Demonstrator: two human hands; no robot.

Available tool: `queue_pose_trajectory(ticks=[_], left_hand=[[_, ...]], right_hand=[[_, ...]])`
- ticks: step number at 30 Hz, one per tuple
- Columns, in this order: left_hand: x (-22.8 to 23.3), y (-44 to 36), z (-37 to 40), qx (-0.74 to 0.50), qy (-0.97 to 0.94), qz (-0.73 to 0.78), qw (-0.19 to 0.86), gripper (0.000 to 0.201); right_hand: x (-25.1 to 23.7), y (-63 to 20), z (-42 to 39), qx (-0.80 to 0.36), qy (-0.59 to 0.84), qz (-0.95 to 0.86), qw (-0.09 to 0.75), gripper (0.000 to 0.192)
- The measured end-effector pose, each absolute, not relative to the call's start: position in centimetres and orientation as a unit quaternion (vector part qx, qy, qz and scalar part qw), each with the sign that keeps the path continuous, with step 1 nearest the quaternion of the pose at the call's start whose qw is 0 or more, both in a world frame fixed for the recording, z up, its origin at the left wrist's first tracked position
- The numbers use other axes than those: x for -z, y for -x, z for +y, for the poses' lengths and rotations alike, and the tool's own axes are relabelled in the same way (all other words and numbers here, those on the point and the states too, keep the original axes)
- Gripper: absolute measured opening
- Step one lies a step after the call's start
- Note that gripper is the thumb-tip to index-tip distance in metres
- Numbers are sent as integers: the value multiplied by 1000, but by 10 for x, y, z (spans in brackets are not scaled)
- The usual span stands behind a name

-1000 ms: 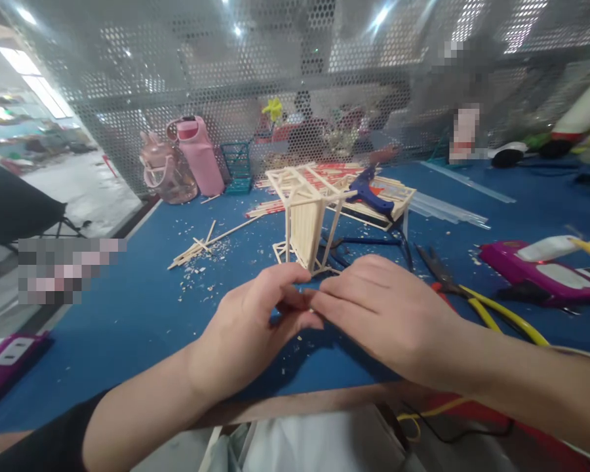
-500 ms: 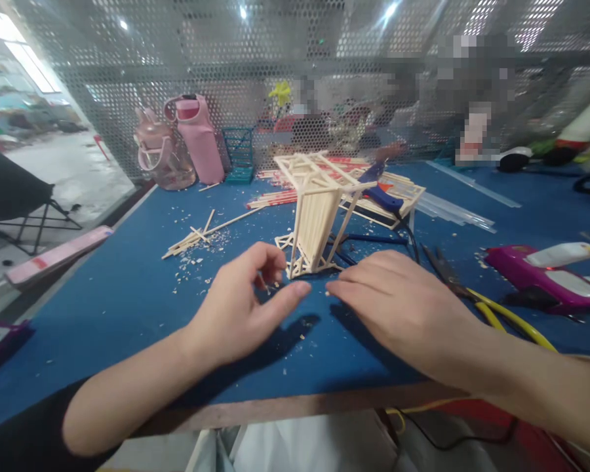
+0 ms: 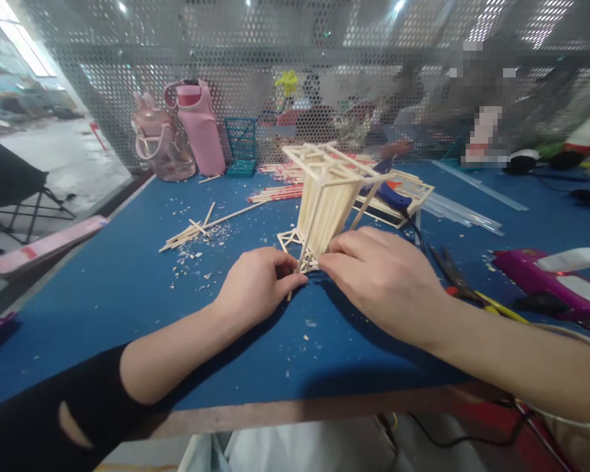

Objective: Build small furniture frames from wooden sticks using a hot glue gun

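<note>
Blue worktop (image 3: 128,275), wood bits everywhere. The stick tower (image 3: 324,206) at mid-table is pinched at its base by left hand (image 3: 255,285) and right hand (image 3: 381,278); looks light and fragile, best gripped low.

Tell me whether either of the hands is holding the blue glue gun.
No: the blue glue gun lies behind the stick model, while the left hand and right hand are at the model's base.

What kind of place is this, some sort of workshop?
Probably a craft or model-making workbench. A wooden stick model stands on a blue table among loose sticks, a blue glue gun and pliers, with a perforated metal screen behind.
</note>
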State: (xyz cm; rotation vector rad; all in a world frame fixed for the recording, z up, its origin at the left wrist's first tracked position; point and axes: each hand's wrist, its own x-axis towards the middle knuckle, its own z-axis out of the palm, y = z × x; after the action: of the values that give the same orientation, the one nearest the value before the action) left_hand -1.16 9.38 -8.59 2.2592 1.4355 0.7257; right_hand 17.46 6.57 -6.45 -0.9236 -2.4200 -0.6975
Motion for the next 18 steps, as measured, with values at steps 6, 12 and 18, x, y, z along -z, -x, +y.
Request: queue_pose_trajectory(ticks=[6, 12, 18], left_hand=[[86, 18, 95, -249, -817, 493, 164, 10], [80, 24, 86, -204, -807, 534, 151, 13], [73, 14, 68, -101, -800, 584, 91, 30]], right_hand=[[71, -177, 64, 222, 316, -882, 272, 26], [69, -174, 59, 225, 287, -884, 294, 23], [55, -178, 54, 225, 309, -860, 337, 16]])
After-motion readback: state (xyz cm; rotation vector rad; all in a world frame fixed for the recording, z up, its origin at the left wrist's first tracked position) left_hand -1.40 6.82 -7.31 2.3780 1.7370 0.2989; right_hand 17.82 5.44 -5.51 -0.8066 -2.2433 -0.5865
